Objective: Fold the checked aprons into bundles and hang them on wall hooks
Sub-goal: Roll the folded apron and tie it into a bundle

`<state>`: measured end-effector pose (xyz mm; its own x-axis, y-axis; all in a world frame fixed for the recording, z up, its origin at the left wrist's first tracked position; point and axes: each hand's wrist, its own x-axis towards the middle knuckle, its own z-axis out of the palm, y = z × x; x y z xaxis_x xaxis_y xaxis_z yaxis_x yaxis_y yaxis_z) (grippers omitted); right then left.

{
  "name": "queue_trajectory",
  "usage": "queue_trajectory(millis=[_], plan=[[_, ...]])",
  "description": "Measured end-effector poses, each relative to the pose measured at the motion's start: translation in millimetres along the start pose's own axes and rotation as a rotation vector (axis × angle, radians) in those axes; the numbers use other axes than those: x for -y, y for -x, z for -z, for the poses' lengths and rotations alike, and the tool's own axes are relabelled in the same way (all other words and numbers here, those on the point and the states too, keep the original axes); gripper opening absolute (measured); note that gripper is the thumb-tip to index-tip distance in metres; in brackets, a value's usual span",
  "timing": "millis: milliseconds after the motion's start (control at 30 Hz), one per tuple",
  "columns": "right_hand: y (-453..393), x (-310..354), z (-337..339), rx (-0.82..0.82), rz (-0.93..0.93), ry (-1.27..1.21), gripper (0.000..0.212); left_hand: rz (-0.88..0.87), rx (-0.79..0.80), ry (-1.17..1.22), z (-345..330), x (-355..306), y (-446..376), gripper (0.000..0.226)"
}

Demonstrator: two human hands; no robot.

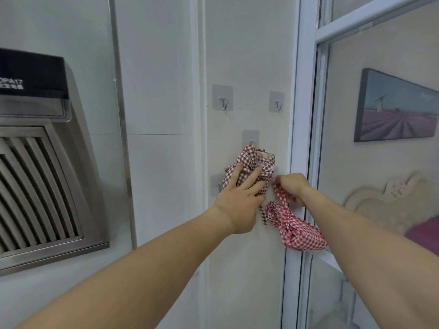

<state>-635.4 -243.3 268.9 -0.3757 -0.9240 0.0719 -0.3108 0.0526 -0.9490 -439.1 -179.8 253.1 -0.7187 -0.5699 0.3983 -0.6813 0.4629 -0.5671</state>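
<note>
Cream wall [249, 55] fills the middle of the head view, with a steel range hood [42, 174] to the left, a white door frame [301, 115] to the right and a framed picture [394, 108] beyond the glass. Five adhesive hooks show on the wall: two upper hooks [222, 102] that are bare, a middle hook [251, 140], and a lower left hook [217, 185] partly behind the left hand; the fifth is hidden by the right hand, if it is there at all. A brown checked bundle [251, 160] hangs just under the middle hook, and the left hand [240, 198] lies against it with fingers spread and straight, pressing it to the wall rather than gripping it. The right hand [292, 188] has its grip curled round the strap [279, 194] of a red checked bundle [297, 231], which dangles below that hand, close to the door frame. My judgement is that the red bundle is being brought to a lower hook. The risk is that the strap loop misses the small hook tip, unseen behind the fist, and the bundle drops. Pushing sideways on the brown bundle could also lift its loop off the middle hook, or peel the adhesive pad.
</note>
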Motion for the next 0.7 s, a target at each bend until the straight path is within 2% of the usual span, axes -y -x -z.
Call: queue_trajectory(millis=[167, 233, 333, 400, 467, 567, 633, 700], plan=[[6.5, -7.9, -5.9, 0.150, -0.090, -0.192, 0.020, 0.014, 0.016, 0.054, 0.3, -7.2, -3.2, 0.045], [7.2, -11.6, -6.0, 0.129, -0.050, -0.176, 0.024, 0.021, 0.011, 0.072, 0.6, -8.1, -4.7, 0.044], [9.1, -25.0, -7.8, -0.113, 0.196, 0.015, 0.022, 0.026, 0.012, 0.118, -0.6, -11.5, -7.8, 0.041], [16.7, -38.6, -10.1, -0.186, 0.305, 0.094, 0.016, 0.027, -0.007, 0.197, -0.6, -15.3, -10.0, 0.038], [27.5, -49.6, -11.7, -0.131, 0.327, 0.225, 0.035, 0.036, -0.059, 0.272, -1.4, -17.7, -9.9, 0.037], [38.1, -64.0, -14.4, 0.062, 0.240, 0.511, 0.062, 0.015, -0.201, 0.328, -5.2, -20.2, -2.2, 0.029], [44.0, -72.0, -13.8, 0.089, 0.205, 0.642, 0.065, -0.012, -0.284, 0.345, -9.5, -21.5, 7.0, 0.024], [49.2, -68.9, -9.0, 0.098, 0.205, 0.720, 0.062, -0.012, -0.307, 0.390, -9.8, -20.7, 15.2, 0.030]])
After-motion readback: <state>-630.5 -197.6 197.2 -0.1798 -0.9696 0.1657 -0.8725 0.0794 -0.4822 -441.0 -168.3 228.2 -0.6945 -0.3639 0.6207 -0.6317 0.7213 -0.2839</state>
